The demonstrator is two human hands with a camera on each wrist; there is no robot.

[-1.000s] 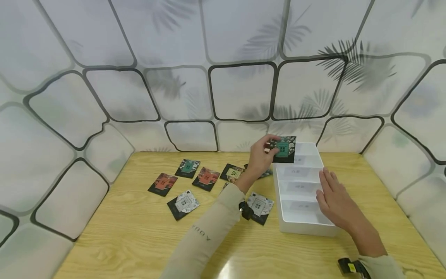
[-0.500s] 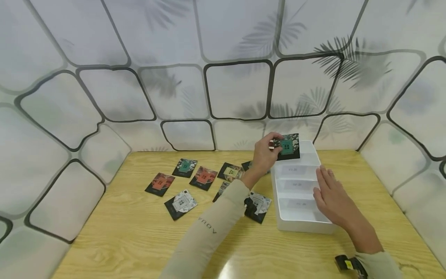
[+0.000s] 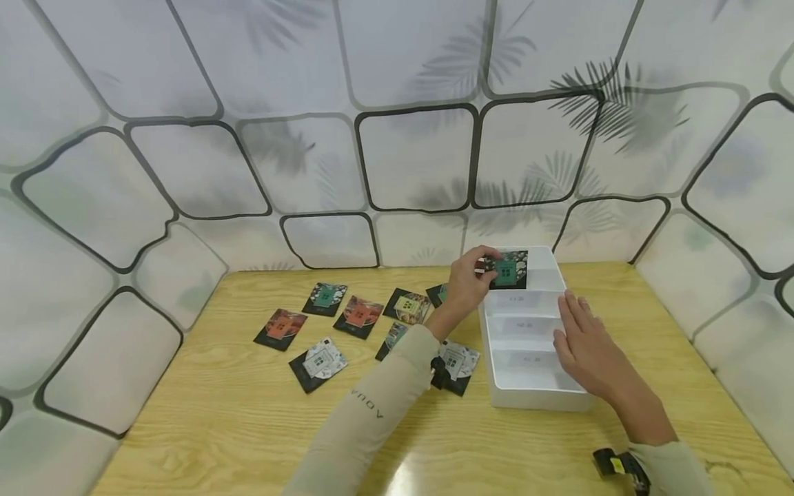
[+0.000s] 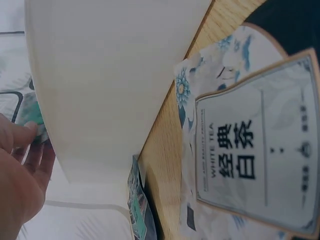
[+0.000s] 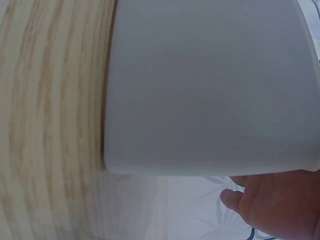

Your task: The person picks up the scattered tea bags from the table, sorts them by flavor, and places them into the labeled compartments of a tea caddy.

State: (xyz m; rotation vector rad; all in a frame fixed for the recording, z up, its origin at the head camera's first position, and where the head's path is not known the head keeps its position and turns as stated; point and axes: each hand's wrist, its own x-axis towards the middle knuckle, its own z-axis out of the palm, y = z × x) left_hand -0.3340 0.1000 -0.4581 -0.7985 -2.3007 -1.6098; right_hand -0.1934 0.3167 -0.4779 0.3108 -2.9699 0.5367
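My left hand [image 3: 466, 284] pinches a black tea sachet with a green label [image 3: 507, 271] by its left edge. It holds the sachet upright at the far compartment of a white divided box [image 3: 540, 399]; how deep its lower edge sits I cannot tell. Fingers straight, my right hand [image 3: 588, 351] rests on the box's right rim. In the left wrist view the hand [image 4: 20, 175] and sachet [image 4: 31, 112] appear beyond the box wall [image 4: 110, 75]. The right wrist view shows the box's outer wall [image 5: 210, 85] and part of the hand [image 5: 280, 205].
Left of the box lie several sachets: two red [image 3: 280, 328], a green [image 3: 325, 298], a yellow [image 3: 407, 306] and white ones [image 3: 319, 364]. A white tea sachet [image 4: 250, 145] lies close beside the box. Patterned cloth walls [image 3: 415, 158] enclose the wooden table [image 3: 205, 413].
My left hand has lowered the green-labelled sachet slightly at the far compartment, after a small rise. The right hand keeps its place on the rim, while the head view has shifted a little.
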